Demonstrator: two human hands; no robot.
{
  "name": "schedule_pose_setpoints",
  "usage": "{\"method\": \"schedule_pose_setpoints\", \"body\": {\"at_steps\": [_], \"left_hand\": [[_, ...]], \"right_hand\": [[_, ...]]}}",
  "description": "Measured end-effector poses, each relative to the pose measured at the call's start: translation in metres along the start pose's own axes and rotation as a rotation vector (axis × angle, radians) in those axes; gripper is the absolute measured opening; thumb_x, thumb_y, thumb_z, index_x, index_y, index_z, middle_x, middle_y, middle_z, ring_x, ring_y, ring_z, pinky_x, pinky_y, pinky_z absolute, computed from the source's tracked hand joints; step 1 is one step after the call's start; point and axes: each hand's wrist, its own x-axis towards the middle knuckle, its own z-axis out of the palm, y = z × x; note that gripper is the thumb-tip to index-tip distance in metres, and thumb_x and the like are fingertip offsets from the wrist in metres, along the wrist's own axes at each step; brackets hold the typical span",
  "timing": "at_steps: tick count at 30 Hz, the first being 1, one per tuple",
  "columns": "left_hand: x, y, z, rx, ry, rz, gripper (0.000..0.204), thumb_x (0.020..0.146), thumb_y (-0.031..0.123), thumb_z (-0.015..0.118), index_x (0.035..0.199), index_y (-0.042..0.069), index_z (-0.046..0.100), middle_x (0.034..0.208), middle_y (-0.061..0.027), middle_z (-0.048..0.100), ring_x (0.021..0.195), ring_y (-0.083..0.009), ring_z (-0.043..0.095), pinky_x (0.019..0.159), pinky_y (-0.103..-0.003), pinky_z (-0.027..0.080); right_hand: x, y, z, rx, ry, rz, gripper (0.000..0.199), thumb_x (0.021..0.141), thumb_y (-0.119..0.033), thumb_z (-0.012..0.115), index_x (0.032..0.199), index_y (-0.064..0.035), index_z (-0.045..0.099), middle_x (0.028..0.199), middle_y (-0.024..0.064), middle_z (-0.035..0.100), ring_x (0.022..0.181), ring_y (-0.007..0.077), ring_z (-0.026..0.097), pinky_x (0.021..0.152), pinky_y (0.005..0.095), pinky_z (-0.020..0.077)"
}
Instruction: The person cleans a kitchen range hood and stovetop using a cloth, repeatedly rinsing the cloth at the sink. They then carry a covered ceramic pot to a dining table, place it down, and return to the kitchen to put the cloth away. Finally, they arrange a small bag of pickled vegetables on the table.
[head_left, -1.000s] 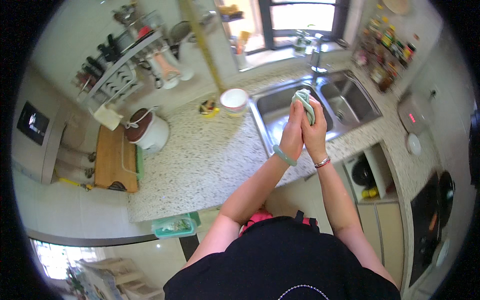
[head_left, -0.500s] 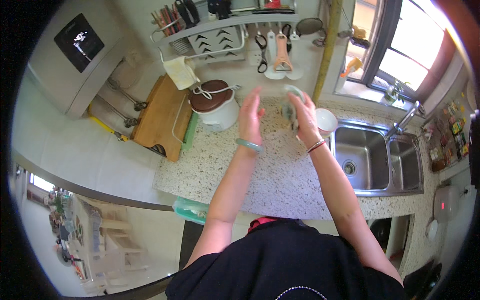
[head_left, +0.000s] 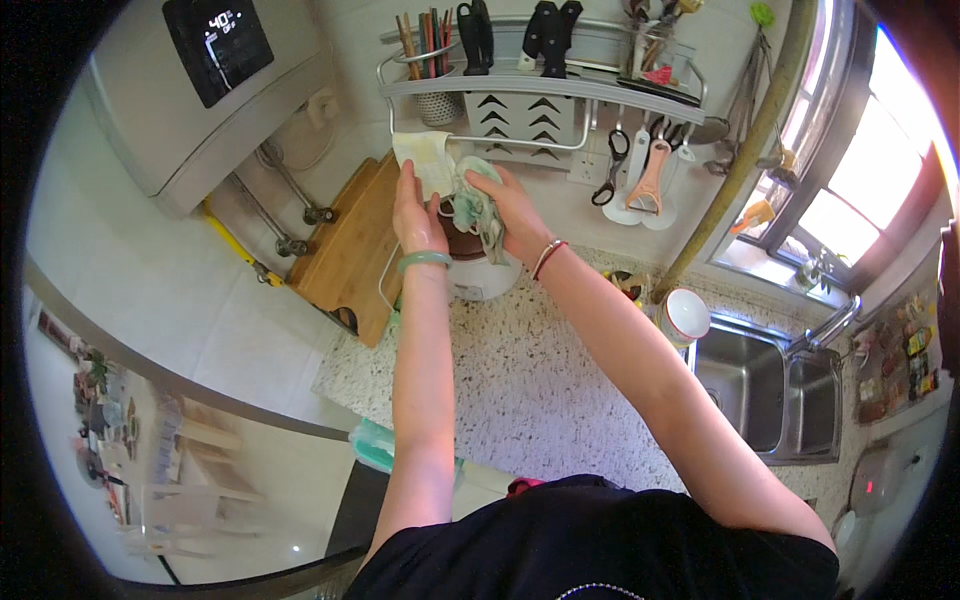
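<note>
Both arms reach forward over the counter toward the wall rack. My right hand point(head_left: 515, 210) grips a crumpled pale green and white cloth point(head_left: 482, 208), which hangs down in folds from the fingers. My left hand point(head_left: 418, 218) is beside it, fingers stretched upward and apart from the thumb. A pale yellow towel point(head_left: 425, 160) hangs from the rack's lower rail, right at the left fingertips; whether they touch it is hard to tell. Below the hands stands a white electric cooker point(head_left: 483, 282) with a brown lid, partly hidden by hands and cloth.
The wall rack point(head_left: 540, 85) holds chopsticks, knives, scissors point(head_left: 612, 168) and a peach-coloured peeler point(head_left: 652, 178). Wooden boards point(head_left: 350, 250) lean at the left. Stacked bowls point(head_left: 686, 315) stand beside the steel sink point(head_left: 740, 385). A yellowish pipe point(head_left: 735, 160) rises near the window.
Both hands have moved left and farther forward, from over the counter to in front of the towel and cooker. The cloth has travelled along in my right hand. The view has shifted too.
</note>
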Motion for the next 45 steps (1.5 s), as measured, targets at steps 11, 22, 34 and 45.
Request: {"method": "schedule_pose_setpoints", "body": {"at_steps": [11,22,34,45], "left_hand": [[0.116,-0.012,-0.038,0.221,0.01,-0.067,0.05,0.089,0.021,0.064,0.132,0.002,0.044,0.113,-0.0054,0.056,0.085,-0.0121,0.057,0.071,-0.028,0.049],[-0.001,0.012,0.012,0.837,0.009,0.647,0.026,0.076,0.022,0.077,0.087,0.005,0.061,0.112,-0.0074,0.053,0.099,-0.0099,0.048,0.085,-0.029,0.042],[-0.19,-0.056,0.138,0.021,-0.612,-0.091,0.019,0.093,0.016,0.059,0.1,0.006,0.045,0.096,-0.0121,0.066,0.083,-0.013,0.061,0.07,-0.023,0.049],[-0.478,-0.09,0.23,-0.296,-0.983,-0.91,0.03,0.094,0.017,0.057,0.114,0.004,0.038,0.115,-0.0208,0.061,0.101,-0.0216,0.06,0.086,-0.032,0.05]], "right_hand": [[0.078,0.013,0.002,-0.178,-0.061,0.005,0.057,0.086,-0.021,0.066,0.134,-0.001,0.043,0.109,0.008,0.061,0.091,0.0154,0.061,0.074,0.0293,0.0503],[-0.033,-0.038,-0.028,-0.125,-0.013,-0.055,0.032,0.088,-0.019,0.063,0.114,-0.0025,0.056,0.1,0.0041,0.064,0.088,0.011,0.061,0.076,0.026,0.0507],[-0.271,-0.117,-0.093,-0.803,0.702,-0.734,0.033,0.086,-0.011,0.064,0.115,0.0029,0.058,0.113,0.0097,0.058,0.103,0.0157,0.056,0.087,0.029,0.0456],[-0.564,-0.128,-0.135,-0.291,1.344,-0.948,0.037,0.088,-0.015,0.064,0.117,0.0029,0.051,0.109,0.0093,0.061,0.095,0.0137,0.059,0.082,0.027,0.0484]]}}
